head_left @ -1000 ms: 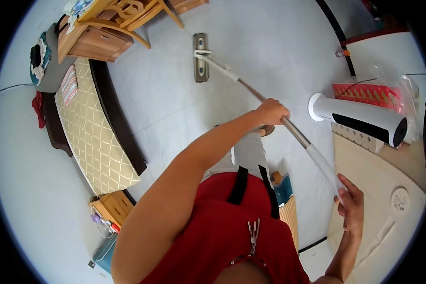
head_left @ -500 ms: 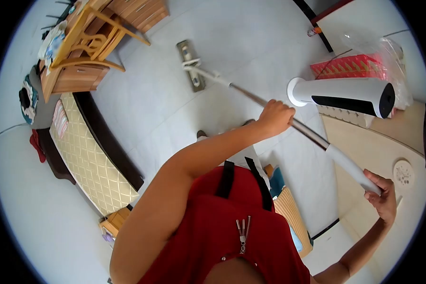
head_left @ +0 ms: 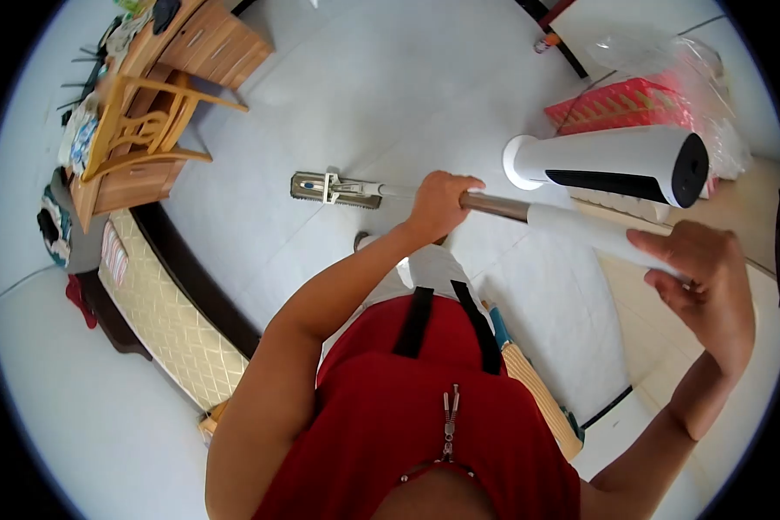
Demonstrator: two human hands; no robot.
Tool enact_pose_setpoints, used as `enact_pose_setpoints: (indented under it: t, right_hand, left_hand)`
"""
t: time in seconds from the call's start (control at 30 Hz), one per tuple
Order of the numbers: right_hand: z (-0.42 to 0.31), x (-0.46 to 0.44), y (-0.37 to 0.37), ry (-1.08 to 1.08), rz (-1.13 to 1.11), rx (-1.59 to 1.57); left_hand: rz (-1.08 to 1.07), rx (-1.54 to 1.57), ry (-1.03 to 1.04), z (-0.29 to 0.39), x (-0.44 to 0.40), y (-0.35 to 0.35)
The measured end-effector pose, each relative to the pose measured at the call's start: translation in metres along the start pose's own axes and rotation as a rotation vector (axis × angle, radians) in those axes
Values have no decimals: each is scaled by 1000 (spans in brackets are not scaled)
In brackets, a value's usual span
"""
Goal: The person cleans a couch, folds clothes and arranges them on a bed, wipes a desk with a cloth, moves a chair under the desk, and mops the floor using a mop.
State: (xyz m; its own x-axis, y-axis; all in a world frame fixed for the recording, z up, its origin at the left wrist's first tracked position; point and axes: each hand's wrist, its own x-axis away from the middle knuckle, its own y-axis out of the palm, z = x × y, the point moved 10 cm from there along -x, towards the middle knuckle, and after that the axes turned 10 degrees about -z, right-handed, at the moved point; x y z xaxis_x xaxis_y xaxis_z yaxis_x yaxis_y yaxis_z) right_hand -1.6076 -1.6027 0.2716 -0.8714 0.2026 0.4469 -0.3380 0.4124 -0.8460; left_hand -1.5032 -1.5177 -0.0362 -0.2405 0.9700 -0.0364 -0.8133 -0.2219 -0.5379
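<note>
A flat mop [head_left: 498, 206] with a metal pole and a white handle [head_left: 581, 231] stretches across the middle of the head view. Its rectangular grey head [head_left: 308, 187] lies on the pale tiled floor, at the left end of the pole. My left hand [head_left: 442, 204] is wrapped round the pole midway along. At the far right, my right hand [head_left: 702, 273] holds the end of the white handle between thumb and fingers. Just beyond the handle stands a white tower fan [head_left: 602, 156] with a black panel, close to the pole.
A wooden chair [head_left: 152, 130] and a desk [head_left: 212, 48] stand at upper left. Along the left wall is a bed with a patterned yellow mattress [head_left: 160, 303]. Red packaging [head_left: 620, 108] under clear plastic lies behind the fan. A striped tan item [head_left: 537, 394] is beside my legs.
The mop head has come nearer my feet and turned from lengthwise to crosswise. My left hand moved left, and my right hand rose with the handle. The pole now lies flatter across the view.
</note>
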Motion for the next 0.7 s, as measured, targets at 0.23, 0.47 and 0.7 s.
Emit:
enact_pose_setpoints:
  t: [0.23,0.47,0.7]
  right_hand:
    - [0,-21,-47,130,143,86]
    - [4,-71,-54,373,215,152]
    - [-6,-155,-50,532,181,266]
  left_hand:
    - [81,17,77,1,-84,-36]
    - [45,65,233,-38,-163,-69]
    - [120,83,302,-88,-253,-98]
